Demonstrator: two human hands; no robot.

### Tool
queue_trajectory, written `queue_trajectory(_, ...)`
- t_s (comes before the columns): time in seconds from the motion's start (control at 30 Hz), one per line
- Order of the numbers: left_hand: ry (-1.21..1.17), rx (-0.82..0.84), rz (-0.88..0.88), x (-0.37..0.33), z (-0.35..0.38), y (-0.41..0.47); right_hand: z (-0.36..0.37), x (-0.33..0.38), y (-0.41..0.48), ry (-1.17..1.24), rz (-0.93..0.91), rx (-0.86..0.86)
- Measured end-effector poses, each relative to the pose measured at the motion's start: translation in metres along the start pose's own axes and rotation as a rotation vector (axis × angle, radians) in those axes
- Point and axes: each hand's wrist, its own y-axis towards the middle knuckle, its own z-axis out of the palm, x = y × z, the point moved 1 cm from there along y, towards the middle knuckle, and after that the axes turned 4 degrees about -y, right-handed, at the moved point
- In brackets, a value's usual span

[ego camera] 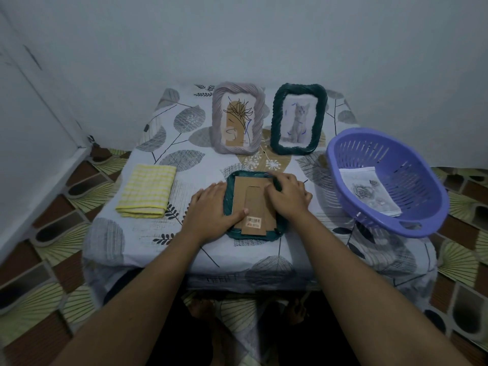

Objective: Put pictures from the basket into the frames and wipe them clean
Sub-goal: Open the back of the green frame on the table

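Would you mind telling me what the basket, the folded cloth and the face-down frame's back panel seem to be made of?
The basket looks like moulded purple plastic, smooth with slotted walls. The cloth seems a woven fabric, yellow-checked and folded. The back panel looks like matte brown cardboard, bearing a barcode sticker.

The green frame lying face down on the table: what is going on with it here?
A person has both hands on the face-down green frame: the left hand presses its cardboard back, and the right hand covers the upper right corner. The pale frame and the cat frame stand filled behind. One rose picture lies in the purple basket. The folded yellow cloth lies untouched at the left.
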Motion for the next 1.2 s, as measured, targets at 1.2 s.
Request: queue_trajectory(1.2, 0.01, -0.018, -0.02, 0.001, 0.0, 0.0, -0.005, 0.007, 0.008, -0.067, 0.072, 0.118)
